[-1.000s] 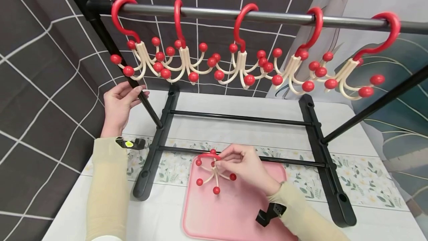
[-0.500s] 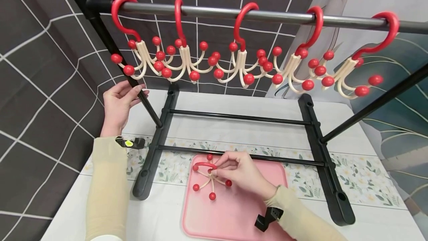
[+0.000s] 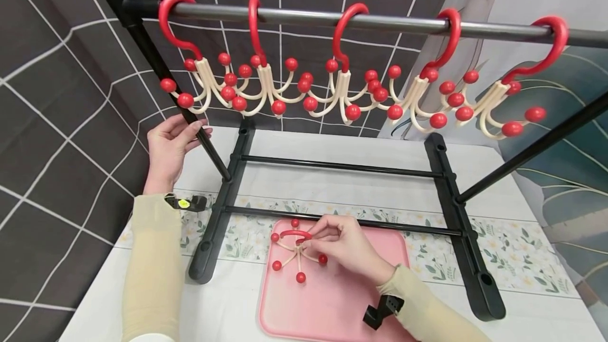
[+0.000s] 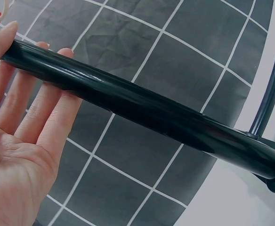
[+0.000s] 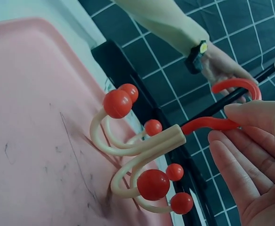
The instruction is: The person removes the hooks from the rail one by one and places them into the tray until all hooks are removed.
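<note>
Over the pink tray [image 3: 323, 305], my right hand [image 3: 349, 249] pinches the red hook of a multi-arm hanger [image 3: 298, 264] between thumb and fingers. The right wrist view shows the cream arms of this hanger [image 5: 151, 146] curling up to red ball tips, with the hook [image 5: 208, 123] under the thumb. At the rack's left side, my left hand [image 3: 167, 154] grips the slanted black post [image 3: 211, 153]. Seen from the left wrist, the fingers of my left hand [image 4: 29, 117] pass behind the post [image 4: 128, 101], and their tips show above it.
Several matching hangers [image 3: 343, 94] hang by red hooks from the rack's grey top bar [image 3: 304, 18]. Black feet [image 3: 463, 226] and a front crossbar [image 3: 408, 227] stand on the white table [image 3: 228, 300]. A dark grid-patterned backdrop [image 3: 62, 136] rises on the left and behind.
My right hand has lowered slightly toward me with the hanger, then shifted little in the last half second. My left hand stays in place on the post.
</note>
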`<state>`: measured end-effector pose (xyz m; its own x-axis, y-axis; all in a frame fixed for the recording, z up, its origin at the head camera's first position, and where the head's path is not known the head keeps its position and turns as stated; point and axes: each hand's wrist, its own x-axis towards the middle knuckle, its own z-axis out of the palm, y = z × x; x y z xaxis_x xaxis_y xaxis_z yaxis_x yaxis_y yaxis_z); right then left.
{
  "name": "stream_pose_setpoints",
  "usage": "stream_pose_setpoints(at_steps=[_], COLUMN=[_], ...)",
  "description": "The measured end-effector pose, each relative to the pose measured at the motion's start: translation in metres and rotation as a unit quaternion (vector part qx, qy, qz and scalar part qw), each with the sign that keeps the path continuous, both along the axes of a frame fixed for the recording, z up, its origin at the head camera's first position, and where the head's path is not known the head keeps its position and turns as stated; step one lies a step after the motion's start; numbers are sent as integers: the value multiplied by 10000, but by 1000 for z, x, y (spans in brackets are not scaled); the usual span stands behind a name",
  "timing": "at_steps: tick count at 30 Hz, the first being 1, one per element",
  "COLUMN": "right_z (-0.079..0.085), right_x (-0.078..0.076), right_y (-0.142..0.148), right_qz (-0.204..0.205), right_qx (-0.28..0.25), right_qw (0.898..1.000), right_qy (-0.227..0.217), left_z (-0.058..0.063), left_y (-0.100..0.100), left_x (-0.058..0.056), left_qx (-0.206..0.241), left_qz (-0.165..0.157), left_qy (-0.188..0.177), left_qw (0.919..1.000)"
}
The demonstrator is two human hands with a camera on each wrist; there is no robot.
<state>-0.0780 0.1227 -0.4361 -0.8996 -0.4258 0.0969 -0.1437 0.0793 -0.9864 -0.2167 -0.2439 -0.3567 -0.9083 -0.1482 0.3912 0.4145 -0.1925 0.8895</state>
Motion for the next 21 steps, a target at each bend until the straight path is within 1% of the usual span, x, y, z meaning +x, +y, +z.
stream_pose_setpoints(at_steps=[9,15,18,21], right_z=[5,6,11,22], right_x=[3,1,-1,-2], right_y=[2,5,9,15], right_qz=[-9,-20,-77,-178], right_qx=[-22,-115,-197,-317], right_qw=[9999,9997,9998,9993], right_qy=[-160,-201,-55,54], left_z=[0,0,0,-1], left_y=[1,1,1,1], left_x=[0,0,0,0], left_qx=[-4,19,5,-14], left_qz=[19,-11,2,23], left_qy=[-37,-28,-26,-21], left_qw=[10000,10000,10000,10000])
